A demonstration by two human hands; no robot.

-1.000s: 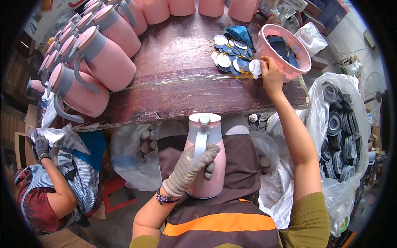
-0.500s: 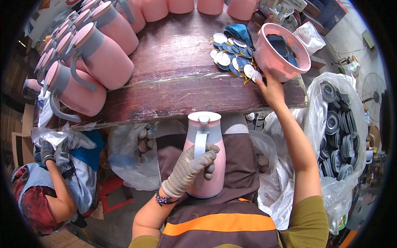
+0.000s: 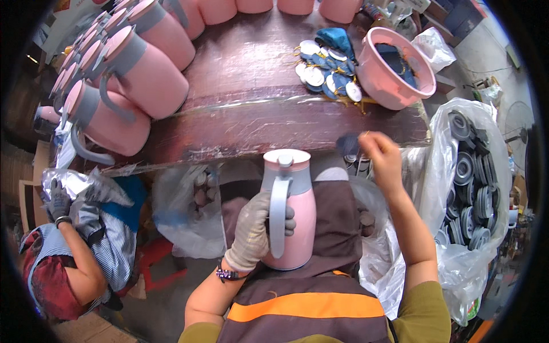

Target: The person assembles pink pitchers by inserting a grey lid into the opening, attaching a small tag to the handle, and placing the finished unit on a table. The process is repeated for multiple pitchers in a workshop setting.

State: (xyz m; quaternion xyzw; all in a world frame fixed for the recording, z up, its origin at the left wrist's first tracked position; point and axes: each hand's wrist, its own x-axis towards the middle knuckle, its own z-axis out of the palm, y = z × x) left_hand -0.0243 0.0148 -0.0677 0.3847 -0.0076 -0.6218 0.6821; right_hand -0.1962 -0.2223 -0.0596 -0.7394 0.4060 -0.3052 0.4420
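On my lap stands a pink vacuum jug (image 3: 299, 223) with a grey collar, grey handle and pink lid. My gloved left hand (image 3: 253, 231) is wrapped round its body behind the handle. My bare right hand (image 3: 380, 159) is raised off the table's front edge, fingers pinched on a dark blue round hang tag (image 3: 347, 144), blurred by motion. A pile of blue and white hang tags (image 3: 326, 70) with yellow strings lies on the table, beside a pink basin (image 3: 384, 91) with dark things inside.
Several pink jugs (image 3: 146, 74) crowd the left and back of the dark wooden table (image 3: 246, 128). A bag of grey round parts (image 3: 469, 177) stands at the right. Another person (image 3: 68, 268) with gloved hands works at the lower left. Clear plastic bags (image 3: 189, 228) sit under the table.
My right hand has left the tag pile and come back toward me with a tag. The jug's handle has turned slightly, and my left hand has shifted behind it.
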